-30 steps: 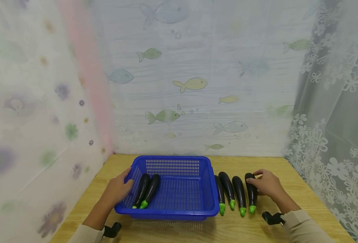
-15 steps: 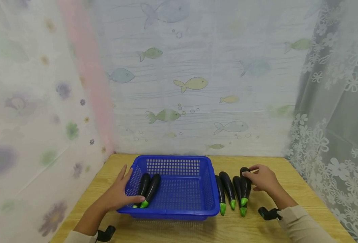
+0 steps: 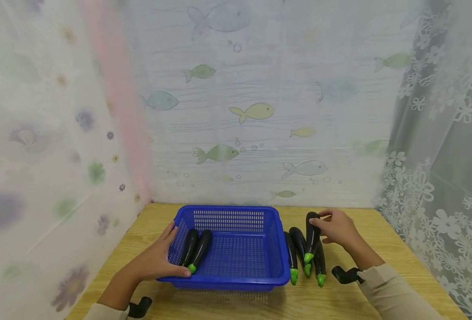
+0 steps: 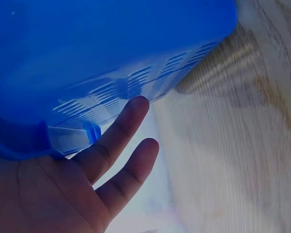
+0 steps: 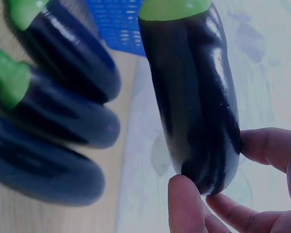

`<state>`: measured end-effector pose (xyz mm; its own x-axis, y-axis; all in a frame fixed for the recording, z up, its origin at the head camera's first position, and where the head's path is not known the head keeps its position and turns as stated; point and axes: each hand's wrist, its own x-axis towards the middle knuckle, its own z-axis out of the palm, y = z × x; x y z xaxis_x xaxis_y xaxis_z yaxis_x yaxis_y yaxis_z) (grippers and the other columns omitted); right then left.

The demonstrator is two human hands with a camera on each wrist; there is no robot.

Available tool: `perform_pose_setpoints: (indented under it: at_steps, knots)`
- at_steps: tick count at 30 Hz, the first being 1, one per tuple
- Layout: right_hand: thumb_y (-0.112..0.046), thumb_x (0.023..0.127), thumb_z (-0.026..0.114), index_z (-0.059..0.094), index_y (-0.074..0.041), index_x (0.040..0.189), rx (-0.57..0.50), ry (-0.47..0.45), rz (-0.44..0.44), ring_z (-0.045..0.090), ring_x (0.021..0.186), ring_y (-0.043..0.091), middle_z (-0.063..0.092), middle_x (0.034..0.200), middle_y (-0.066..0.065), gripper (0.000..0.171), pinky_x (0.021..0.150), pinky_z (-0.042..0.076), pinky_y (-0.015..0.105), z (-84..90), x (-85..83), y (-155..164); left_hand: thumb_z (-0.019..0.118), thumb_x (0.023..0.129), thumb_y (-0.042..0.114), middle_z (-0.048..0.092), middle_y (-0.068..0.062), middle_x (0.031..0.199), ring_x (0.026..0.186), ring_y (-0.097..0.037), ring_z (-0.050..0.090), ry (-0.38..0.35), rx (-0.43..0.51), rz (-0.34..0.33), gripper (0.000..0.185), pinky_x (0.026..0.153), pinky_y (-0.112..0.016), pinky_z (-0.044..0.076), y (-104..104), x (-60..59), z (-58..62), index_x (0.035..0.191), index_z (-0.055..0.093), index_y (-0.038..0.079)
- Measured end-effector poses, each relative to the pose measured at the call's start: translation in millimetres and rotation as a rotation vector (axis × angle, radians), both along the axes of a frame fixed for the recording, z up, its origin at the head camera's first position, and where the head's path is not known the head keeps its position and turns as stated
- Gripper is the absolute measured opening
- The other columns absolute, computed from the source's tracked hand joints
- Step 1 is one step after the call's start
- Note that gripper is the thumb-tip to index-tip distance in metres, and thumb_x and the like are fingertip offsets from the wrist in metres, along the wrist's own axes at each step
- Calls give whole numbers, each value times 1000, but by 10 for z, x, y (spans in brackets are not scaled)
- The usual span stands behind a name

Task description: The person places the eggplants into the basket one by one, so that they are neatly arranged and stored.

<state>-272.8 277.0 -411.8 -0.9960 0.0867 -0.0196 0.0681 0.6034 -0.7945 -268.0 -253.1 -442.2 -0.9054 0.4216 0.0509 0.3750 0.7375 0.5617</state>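
A: Looked first at the right hand [image 3: 337, 229]. Gripped what with its fingers [image 5: 266, 145]?

B: Pinched the held eggplant [image 3: 312, 235] by its rounded dark end, between thumb and fingertips. Had it raised off the worktop [image 3: 380, 240], with its green cap [image 3: 308, 258] slanting away from the fingers, toward the body.

A: Saw what just past those fingers?

B: Counted three more on the worktop, all to the left of the right fingers and closer to the body: the nearest eggplant [image 3: 320, 263], the middle eggplant [image 3: 297, 240] partly covered by the held one, and the leftmost eggplant [image 3: 290, 253], just beside the basket [image 3: 236, 281].

A: And did what with the left hand [image 3: 153, 262]?

B: Rested it on the near left corner of the blue basket, with the thumb over the front rim. Showed two fingers straight and spread outside the wall in the left wrist view. Could not tell how hard they pressed.

A: Found anything beside that thumb?

B: Found two inside the basket, along the left wall: the outer basket eggplant [image 3: 190, 246], partly hidden by the left hand, and the inner basket eggplant [image 3: 202, 250], with its green end right by the thumb tip.

A: Noticed what farther out?

B: Noticed pale sleeves [image 3: 393, 286] back from the fingers, a fish-print backdrop [image 3: 260, 138] well beyond them, flowered cloth [image 3: 47, 178] far left of the left fingers, and a lace curtain [image 3: 440, 186] far right of the right ones.
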Motion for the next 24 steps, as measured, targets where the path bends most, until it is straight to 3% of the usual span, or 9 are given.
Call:
perform_pose_setpoints:
  at_steps: [6,14,24]
  knots:
    - [-39,98,70,52,6,142,-26,4,9,75,94,32,59,135,35,65,68,64,41,97,-20,-126,90,73,53,-12,-19,173,156,-54,7,-28,13,-19,139,113,-77,28,-2,7,14,165,0,-1]
    - [-39,98,70,52,5,142,-61,14,35,75,91,27,61,135,34,65,69,64,43,208,-64,-290,90,71,56,-10,-22,173,156,-53,6,-11,-10,18,143,115,-76,26,7,1,21,164,0,-4]
    - [-34,98,70,55,5,139,-90,23,45,75,88,27,65,130,31,58,67,64,38,299,-114,-524,91,71,54,-16,-24,171,156,-54,5,-61,-6,6,146,115,-76,25,13,-7,38,163,-7,-3]
